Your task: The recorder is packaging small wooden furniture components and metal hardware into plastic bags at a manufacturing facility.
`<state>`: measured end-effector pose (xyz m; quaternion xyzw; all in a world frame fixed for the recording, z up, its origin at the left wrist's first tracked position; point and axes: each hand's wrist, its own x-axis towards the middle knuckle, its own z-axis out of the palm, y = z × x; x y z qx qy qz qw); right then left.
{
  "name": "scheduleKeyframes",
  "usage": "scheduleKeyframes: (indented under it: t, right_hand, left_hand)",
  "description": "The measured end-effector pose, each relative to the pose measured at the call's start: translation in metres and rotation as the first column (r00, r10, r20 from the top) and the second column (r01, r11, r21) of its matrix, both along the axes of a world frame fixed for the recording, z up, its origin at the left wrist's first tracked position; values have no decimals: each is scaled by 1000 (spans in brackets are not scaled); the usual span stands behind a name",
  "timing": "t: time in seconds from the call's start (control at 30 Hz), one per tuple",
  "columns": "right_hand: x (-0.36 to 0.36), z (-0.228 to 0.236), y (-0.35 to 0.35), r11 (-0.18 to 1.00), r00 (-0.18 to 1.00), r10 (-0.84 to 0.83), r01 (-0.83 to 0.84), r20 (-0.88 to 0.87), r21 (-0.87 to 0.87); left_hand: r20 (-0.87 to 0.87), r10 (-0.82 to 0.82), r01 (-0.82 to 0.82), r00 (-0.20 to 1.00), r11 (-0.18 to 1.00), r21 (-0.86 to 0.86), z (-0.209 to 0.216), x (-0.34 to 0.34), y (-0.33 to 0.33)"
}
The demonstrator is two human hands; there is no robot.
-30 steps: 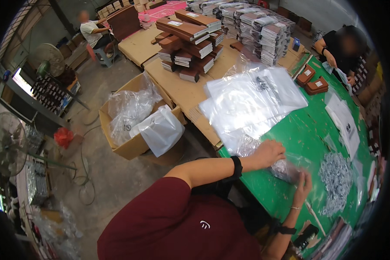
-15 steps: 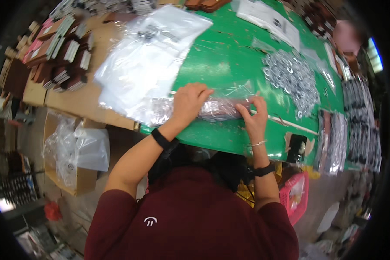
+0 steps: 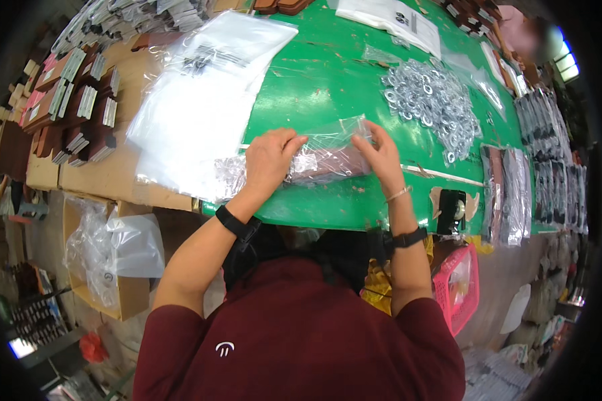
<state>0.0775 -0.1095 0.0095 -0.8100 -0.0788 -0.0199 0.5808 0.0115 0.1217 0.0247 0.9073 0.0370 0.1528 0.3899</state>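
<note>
Both hands were on a clear, crinkled plastic bag with a dark flat item inside (image 3: 328,157), which lay on the green-painted counter (image 3: 328,80) near its front edge. The left hand (image 3: 269,159) gripped the bag's left part, fingers curled over the top with the thumb beneath, its grip closed on the film. The right hand (image 3: 381,155) pinched the bag's upper right corner between fingertips and thumb, a narrow grip holding the plastic. The bag's left tail overlapped a stack of flat clear plastic bags (image 3: 194,107) that spread across the counter's left side. A heap of silver metal rings (image 3: 431,107) sat beyond the right hand, well apart from the bag. A thin white strip (image 3: 441,175) ran along the counter just right of the right wrist. A black tape dispenser (image 3: 453,206) stood at the counter edge, near the right forearm.
</note>
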Motion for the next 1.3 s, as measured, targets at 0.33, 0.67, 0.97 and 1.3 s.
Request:
scheduleKeyframes:
  t: [0.33,0.67,0.97,1.3]
  right_hand:
    - [32,-11,15,950,991,134,-124,-15,286]
    - [46,-24,-11,970,973,100,-48,209,-238]
    - [35,-34,6,978,966,204,-193,161,-83]
    - [33,-17,6,902,944,287,-210,161,-377]
  left_hand:
    - [15,-25,25,1000,1000,-19,1,8,-4]
    - [75,-56,54,996,998,33,-29,11,-9]
    - [-166,-84,121,983,967,225,-42,37,-11]
    - [-145,-84,102,986,987,123,-42,39,-14]
